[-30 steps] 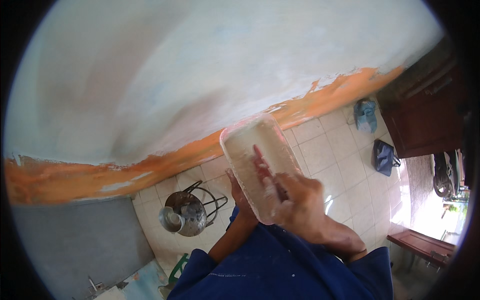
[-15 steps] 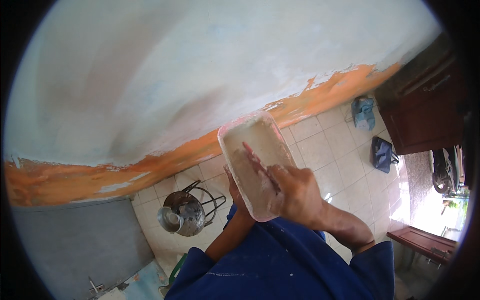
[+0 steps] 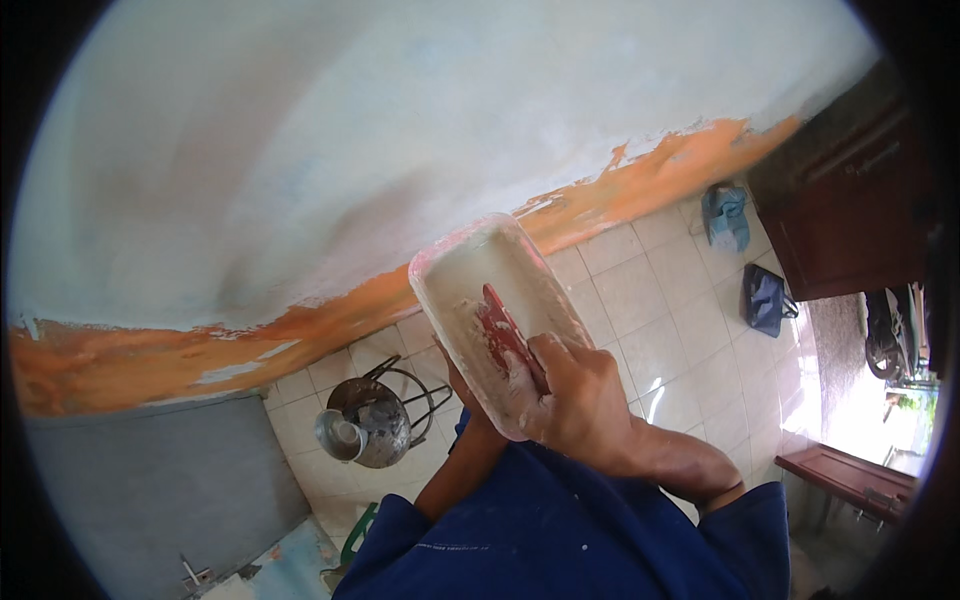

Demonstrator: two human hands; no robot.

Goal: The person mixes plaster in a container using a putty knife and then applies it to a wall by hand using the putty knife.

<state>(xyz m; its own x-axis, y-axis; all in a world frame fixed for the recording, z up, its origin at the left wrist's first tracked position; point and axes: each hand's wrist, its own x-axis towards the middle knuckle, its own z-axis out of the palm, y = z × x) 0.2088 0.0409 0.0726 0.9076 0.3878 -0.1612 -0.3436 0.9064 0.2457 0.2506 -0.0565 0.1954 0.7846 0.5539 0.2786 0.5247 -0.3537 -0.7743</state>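
Observation:
A pale, pink-edged rectangular tray (image 3: 462, 232) is held in front of my body, with off-white paste (image 3: 488, 262) spread over its inside. My left hand (image 3: 462, 382) grips the tray along its left side; its fingers are mostly hidden beneath it. Closed around a red putty knife (image 3: 503, 322) is my right hand (image 3: 585, 395), at the near right part of the tray. Paste clings to the blade, which lies down in the tray. Smears of paste also mark the right fingers.
Ahead rises a whitish wall (image 3: 330, 130) with a peeling orange band (image 3: 660, 180) low down. A stool (image 3: 375, 410) carrying a metal cup (image 3: 340, 437) stands at left. Bags (image 3: 765, 300) lie on the tiled floor (image 3: 660, 310) at right, near a dark red door (image 3: 850, 210).
The tray has shifted slightly left and toward me. My right hand has turned the putty knife, so more of its paste-covered blade shows in the tray.

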